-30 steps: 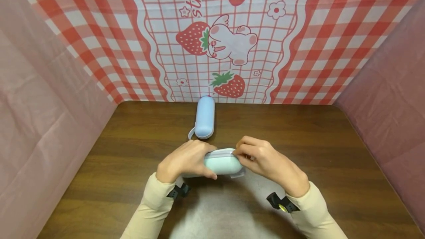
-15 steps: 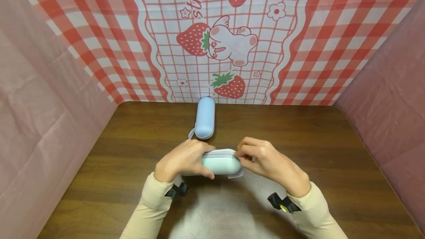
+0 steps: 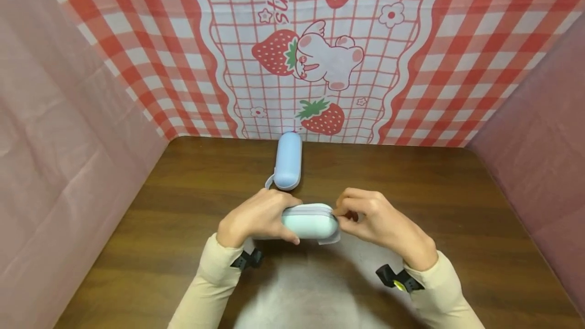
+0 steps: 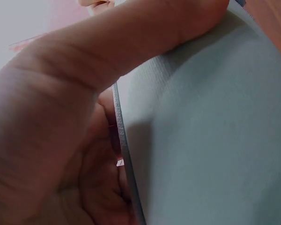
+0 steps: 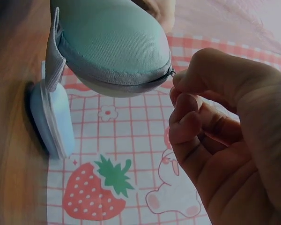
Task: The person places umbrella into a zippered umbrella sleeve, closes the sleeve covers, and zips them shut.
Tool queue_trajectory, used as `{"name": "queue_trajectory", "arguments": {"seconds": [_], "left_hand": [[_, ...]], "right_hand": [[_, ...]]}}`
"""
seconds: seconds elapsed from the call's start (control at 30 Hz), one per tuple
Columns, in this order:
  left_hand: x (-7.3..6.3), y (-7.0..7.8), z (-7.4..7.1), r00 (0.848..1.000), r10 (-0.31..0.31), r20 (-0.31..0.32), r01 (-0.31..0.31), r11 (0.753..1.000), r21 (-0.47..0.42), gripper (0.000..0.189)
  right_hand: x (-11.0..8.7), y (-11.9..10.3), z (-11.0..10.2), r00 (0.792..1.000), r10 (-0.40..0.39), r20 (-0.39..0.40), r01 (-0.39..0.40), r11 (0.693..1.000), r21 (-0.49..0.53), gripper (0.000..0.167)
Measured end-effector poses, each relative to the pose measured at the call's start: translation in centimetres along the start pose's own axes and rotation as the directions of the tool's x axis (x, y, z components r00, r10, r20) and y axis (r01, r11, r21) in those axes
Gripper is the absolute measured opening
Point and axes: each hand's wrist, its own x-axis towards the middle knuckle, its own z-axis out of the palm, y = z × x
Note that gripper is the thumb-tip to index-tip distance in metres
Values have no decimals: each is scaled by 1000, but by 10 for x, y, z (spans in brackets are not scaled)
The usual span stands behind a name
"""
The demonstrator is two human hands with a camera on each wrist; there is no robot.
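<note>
A mint-green hard zipper case [image 3: 311, 226] lies across the front of the person in the head view. The left hand [image 3: 258, 217] grips its left part, thumb over the near side and fingers behind. At the case's right end, the right hand [image 3: 372, 217] pinches the small zipper pull [image 5: 172, 72] between thumb and index finger. A short dark gap shows in the zipper [image 5: 152, 82] beside the pull, in the right wrist view. A grey fabric loop [image 5: 55, 56] hangs from that end. The left wrist view has the thumb [image 4: 131, 42] pressing on the case's smooth side.
Behind the hands, a light-blue case [image 3: 288, 161] with a loop strap rests on the wooden table [image 3: 411, 176], up against the strawberry-print cloth [image 3: 338, 60]. Pink cloth walls [image 3: 77, 105] stand at both sides.
The right hand has moved slightly right with the zipper pull, toward the case's rounded end. The left hand keeps its grip. The head view has shifted a little.
</note>
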Motion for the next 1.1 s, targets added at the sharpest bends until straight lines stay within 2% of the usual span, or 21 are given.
{"name": "queue_trajectory", "arguments": {"seconds": [0.27, 0.5, 0.6, 0.83, 1.03, 1.1], "left_hand": [[6, 4, 1, 999, 19, 28, -18, 999, -35, 41], [4, 2, 2, 1000, 18, 16, -17, 999, -48, 45], [4, 1, 2, 1000, 9, 13, -9, 998, -69, 47], [2, 0, 2, 999, -27, 35, 31, 989, -146, 45], [2, 0, 4, 999, -30, 19, 32, 989, -146, 49], [3, 1, 4, 1000, -23, 10, 24, 989, -146, 54]], "right_hand": [[-7, -1, -6, 999, 50, 4, -50, 998, 24, 26], [-8, 0, -8, 999, 34, -9, -34, 999, 9, 29], [-6, 1, -6, 999, 35, -8, -35, 999, -28, 26], [-1, 4, 0, 999, -25, -26, 21, 993, -116, 25], [1, 2, 1, 998, -51, -23, 45, 980, -196, 22], [2, 1, 1, 997, -60, -38, 51, 976, -211, 15]]}}
